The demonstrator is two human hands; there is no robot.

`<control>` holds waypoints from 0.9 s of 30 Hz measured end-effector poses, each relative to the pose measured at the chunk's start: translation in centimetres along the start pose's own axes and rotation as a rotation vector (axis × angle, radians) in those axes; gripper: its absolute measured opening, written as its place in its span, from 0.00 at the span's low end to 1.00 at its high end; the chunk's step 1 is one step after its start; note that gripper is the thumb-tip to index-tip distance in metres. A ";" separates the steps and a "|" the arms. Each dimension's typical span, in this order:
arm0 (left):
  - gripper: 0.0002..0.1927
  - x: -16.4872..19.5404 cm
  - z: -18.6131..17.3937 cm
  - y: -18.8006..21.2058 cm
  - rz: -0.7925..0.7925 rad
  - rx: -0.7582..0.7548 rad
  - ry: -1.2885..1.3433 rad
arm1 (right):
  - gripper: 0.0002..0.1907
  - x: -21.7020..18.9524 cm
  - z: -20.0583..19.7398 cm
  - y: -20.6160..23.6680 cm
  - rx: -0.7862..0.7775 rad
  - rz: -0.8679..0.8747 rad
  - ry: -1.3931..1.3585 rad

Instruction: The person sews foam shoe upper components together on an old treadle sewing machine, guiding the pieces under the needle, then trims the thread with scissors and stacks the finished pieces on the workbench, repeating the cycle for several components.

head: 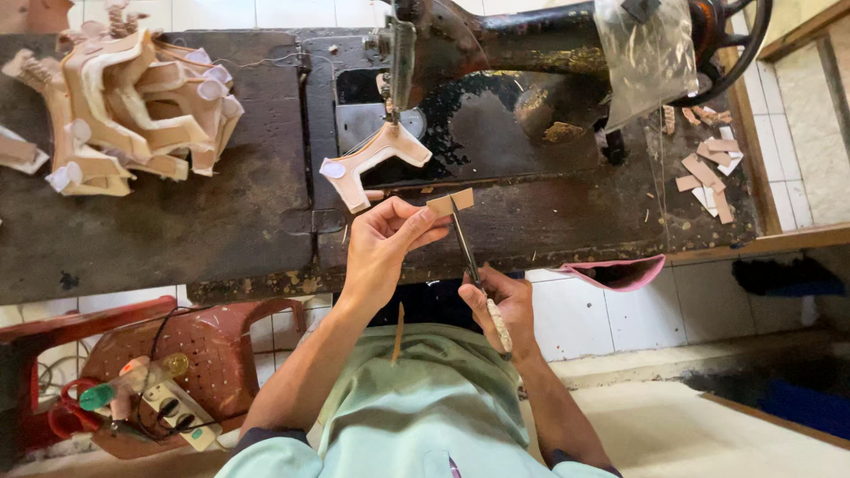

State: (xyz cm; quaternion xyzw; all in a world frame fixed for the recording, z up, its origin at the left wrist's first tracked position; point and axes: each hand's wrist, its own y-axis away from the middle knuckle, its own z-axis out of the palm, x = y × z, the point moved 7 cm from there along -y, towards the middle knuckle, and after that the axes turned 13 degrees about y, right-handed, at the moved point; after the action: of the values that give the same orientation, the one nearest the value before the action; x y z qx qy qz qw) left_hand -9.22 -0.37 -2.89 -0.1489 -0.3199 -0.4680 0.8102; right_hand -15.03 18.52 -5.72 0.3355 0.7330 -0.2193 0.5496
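You are sitting at the old black sewing machine (531,53), a heap of tan cut pieces (133,106) lying well to its left and one shaped piece (372,159) waiting under its needle. Just in front of the machine, your left hand (385,243) is pinching a small tan strip (450,203) while your right hand (500,305) is gripping the scissors (465,243), blades closing on it. Your fingertips are sitting near the blades; a slip could nick them.

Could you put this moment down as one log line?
left hand: holds tan piece | right hand: scissors cutting it | sewing machine: tan strap under needle
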 end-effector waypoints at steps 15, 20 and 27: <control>0.07 -3.7 1.4 -1.2 -0.038 -0.014 -0.029 | 0.17 0.8 -6.5 -1.4 0.170 -0.111 0.195; 0.11 -7.7 1.4 1.0 -0.211 0.146 0.014 | 0.25 -2.4 -13.0 -7.7 0.270 -0.027 0.882; 0.12 -8.9 1.0 1.3 -0.154 0.241 0.311 | 0.15 -7.0 -10.3 -8.0 0.369 -0.495 0.780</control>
State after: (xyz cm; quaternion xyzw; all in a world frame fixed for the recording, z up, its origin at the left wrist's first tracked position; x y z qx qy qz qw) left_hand -11.69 6.74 -7.88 0.0480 -0.2552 -0.5042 0.8236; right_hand -26.44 18.46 3.65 0.2999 0.8907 -0.3275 0.0974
